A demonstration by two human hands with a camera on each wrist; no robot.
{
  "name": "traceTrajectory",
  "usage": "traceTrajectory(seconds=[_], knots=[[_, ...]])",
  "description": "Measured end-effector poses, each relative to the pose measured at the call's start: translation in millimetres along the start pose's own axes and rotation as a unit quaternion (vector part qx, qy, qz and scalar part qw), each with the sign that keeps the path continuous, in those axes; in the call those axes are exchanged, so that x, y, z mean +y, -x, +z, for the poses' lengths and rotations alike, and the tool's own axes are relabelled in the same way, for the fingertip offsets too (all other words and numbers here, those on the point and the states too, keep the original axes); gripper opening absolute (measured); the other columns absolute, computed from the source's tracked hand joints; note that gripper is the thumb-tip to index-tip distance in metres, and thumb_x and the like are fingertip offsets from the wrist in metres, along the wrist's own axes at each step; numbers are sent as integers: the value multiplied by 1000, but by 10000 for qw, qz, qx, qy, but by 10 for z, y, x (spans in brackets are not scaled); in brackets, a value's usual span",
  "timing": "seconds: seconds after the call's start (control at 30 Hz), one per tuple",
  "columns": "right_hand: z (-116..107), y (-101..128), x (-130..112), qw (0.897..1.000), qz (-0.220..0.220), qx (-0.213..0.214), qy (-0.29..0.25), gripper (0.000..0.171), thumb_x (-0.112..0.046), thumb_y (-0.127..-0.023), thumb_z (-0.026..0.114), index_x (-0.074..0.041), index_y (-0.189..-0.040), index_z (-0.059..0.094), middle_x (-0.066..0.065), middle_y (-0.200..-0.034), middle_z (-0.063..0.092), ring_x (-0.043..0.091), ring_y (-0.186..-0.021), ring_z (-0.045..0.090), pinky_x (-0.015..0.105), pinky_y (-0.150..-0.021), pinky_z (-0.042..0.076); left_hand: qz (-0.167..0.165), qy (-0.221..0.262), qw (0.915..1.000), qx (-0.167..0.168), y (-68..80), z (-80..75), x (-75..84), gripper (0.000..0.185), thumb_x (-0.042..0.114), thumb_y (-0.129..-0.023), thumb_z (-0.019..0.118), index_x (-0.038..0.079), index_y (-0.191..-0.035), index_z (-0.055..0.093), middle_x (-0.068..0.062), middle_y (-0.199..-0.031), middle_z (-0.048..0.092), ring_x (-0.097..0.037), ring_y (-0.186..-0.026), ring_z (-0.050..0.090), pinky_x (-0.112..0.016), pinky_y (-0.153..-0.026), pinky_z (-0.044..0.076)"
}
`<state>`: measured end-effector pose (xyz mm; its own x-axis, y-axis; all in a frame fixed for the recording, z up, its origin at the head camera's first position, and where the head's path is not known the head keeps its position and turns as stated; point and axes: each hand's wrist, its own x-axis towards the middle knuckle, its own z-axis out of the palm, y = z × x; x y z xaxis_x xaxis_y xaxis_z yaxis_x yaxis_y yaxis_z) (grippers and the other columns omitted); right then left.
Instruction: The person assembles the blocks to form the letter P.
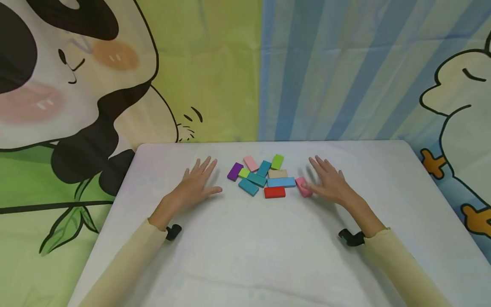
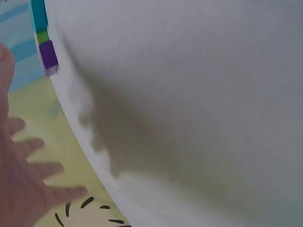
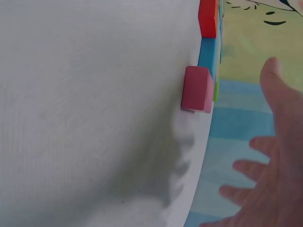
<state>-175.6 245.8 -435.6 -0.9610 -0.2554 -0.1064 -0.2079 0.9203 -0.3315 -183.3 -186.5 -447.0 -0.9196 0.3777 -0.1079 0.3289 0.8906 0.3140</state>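
A cluster of coloured wooden-looking blocks lies in the far middle of the white table. My left hand (image 1: 193,185) hovers left of it with fingers spread, nearest the purple block (image 1: 235,171). On the other side, my right hand (image 1: 330,183) is held open; its thumb overlaps a pink block (image 1: 302,186) in the head view, but stands apart from it in the right wrist view. Between them lie a red block (image 1: 274,192), a long blue block (image 1: 281,182), a tan block (image 1: 278,174), teal blocks (image 1: 248,187), green blocks (image 1: 277,161) and another pink block (image 1: 251,163).
The white table (image 1: 245,256) ends at a far edge just behind the blocks. Behind it hangs a printed cloth backdrop (image 1: 215,64) with cartoon animals. A black wrist camera (image 1: 174,232) shows under the left sleeve, and another black camera (image 1: 351,238) under the right.
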Motion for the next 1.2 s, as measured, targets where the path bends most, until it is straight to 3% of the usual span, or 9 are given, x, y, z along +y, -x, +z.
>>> traceTrajectory(seconds=[0.13,0.27,0.4,0.63,0.73,0.87,1.0,1.1,1.2], knots=[[-21,1,17,9968,-771,-161,-165,91,-47,-84,70,-12,-154,24,18,-160,25,46,-146,21,73,-110,21,947,598,9933,-289,-194,-64,-18,89,50,-90,63,18,-157,15,-4,-165,11,-35,-152,10,-58,-120,19],[-15,-5,34,9881,-1295,-767,-332,81,-37,-83,74,-9,-150,37,16,-157,33,40,-144,30,62,-112,32,1537,628,9837,-691,-397,-123,1,75,39,-89,68,11,-151,35,-4,-162,23,-30,-150,21,-51,-120,26],[24,-8,50,9803,-1566,-1172,-262,62,-22,-87,72,-4,-141,49,16,-154,39,39,-141,37,54,-109,40,1809,239,9784,-967,-580,-142,42,63,31,-90,69,7,-144,46,-6,-159,32,-31,-146,30,-49,-119,29],[11,-44,26,9782,-1781,-1045,-216,51,-4,-86,70,2,-134,54,24,-148,44,43,-135,43,54,-105,45,2071,119,9751,-788,-783,-106,52,46,25,-89,70,3,-129,62,-11,-144,52,-31,-134,46,-46,-115,37],[7,-45,17,9780,-1763,-1069,-323,49,-4,-86,69,3,-132,55,27,-145,45,45,-133,44,55,-104,45,1965,176,9756,-960,-824,-99,50,44,25,-88,71,3,-125,64,-11,-145,50,-30,-136,45,-45,-115,37],[41,-24,35,9779,-1830,-946,-358,46,-5,-85,70,3,-128,56,28,-141,49,45,-130,46,55,-101,47,1800,260,9764,-1160,-851,-102,49,44,28,-87,72,4,-123,63,-12,-145,51,-29,-134,48,-44,-113,40],[73,24,73,9797,-1913,-563,-187,45,-10,-84,72,1,-125,59,26,-136,53,43,-125,51,53,-98,50,1845,160,9771,-1050,-829,-129,45,49,31,-86,73,4,-125,62,-14,-139,56,-30,-129,52,-45,-111,41],[55,63,62,9851,-1703,-165,-171,45,-15,-82,75,-1,-123,62,25,-134,55,42,-123,52,54,-95,52,1813,-81,9790,-928,-683,-142,-13,55,35,-86,73,3,-129,60,-13,-138,58,-31,-130,52,-46,-112,40],[2,69,0,9877,-1502,314,-303,44,-15,-79,78,-2,-119,65,24,-132,56,42,-122,53,54,-92,54,1716,-195,9818,-785,-382,-176,-138,60,36,-85,74,4,-133,58,-12,-139,57,-31,-131,51,-48,-111,41]])
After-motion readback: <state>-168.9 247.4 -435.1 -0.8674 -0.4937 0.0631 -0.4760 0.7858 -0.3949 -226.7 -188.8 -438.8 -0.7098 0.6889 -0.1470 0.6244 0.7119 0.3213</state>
